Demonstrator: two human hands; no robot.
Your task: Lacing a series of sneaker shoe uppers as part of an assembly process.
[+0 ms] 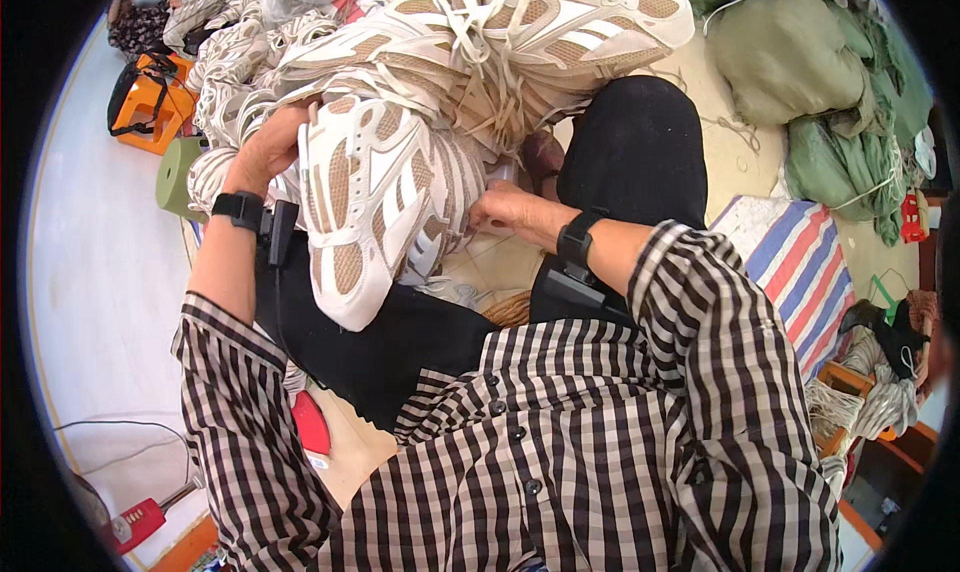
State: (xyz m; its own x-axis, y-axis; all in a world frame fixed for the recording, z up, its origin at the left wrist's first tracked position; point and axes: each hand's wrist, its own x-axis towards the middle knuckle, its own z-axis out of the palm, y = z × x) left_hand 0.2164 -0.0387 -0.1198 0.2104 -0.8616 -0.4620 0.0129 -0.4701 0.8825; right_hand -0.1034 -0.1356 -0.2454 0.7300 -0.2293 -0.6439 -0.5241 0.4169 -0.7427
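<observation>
Over my lap lies a bundle of white and tan shoe uppers [375, 197], nested one in another, with their toe pointing toward me. My left hand [268, 152] is closed on the left side of the front upper, its fingertips hidden behind the edge. On the bundle's right side my right hand [507, 210] has its fingers curled in against the stacked layers; what they pinch is hidden. More uppers [590, 22] with loose laces lie beyond, across the top of the pile.
Bundled uppers [225, 67] heap up at the far left, near an orange plastic stool [155, 102] and a green roll [178, 177]. Green sacks [800, 62] stand at far right, with a striped sheet [785, 262] below. A red object [310, 424] lies by my left leg.
</observation>
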